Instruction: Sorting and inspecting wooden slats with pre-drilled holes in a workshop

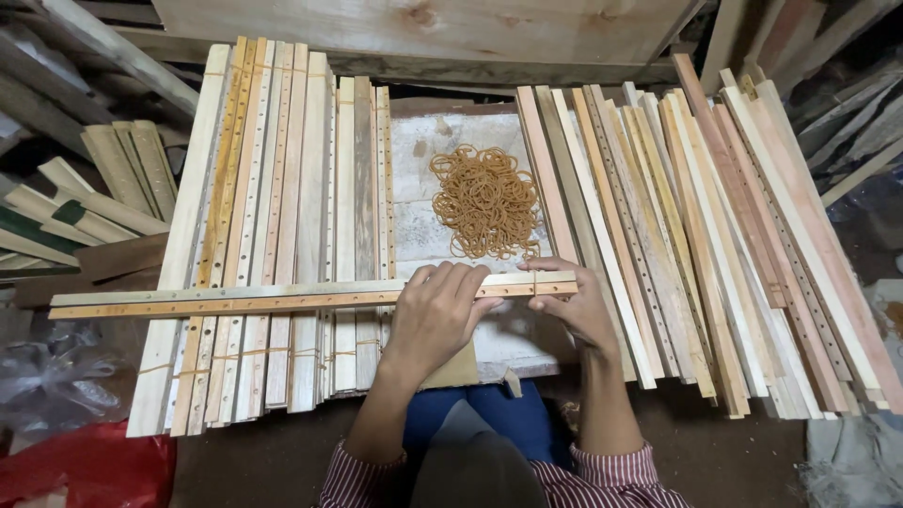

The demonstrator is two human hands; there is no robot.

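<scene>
Slats (310, 296), a paired bundle, lie crosswise just below the rubber band pile (485, 201). Left hand (435, 315) clamps them closed; right hand (574, 306) pinches the band-wrapped end. Best kept flush and squeezed tight while banding.

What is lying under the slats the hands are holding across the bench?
Under the held slats lie the bundled slats at left and a pale board with rubber bands. The hands hide the board beneath them.
</scene>
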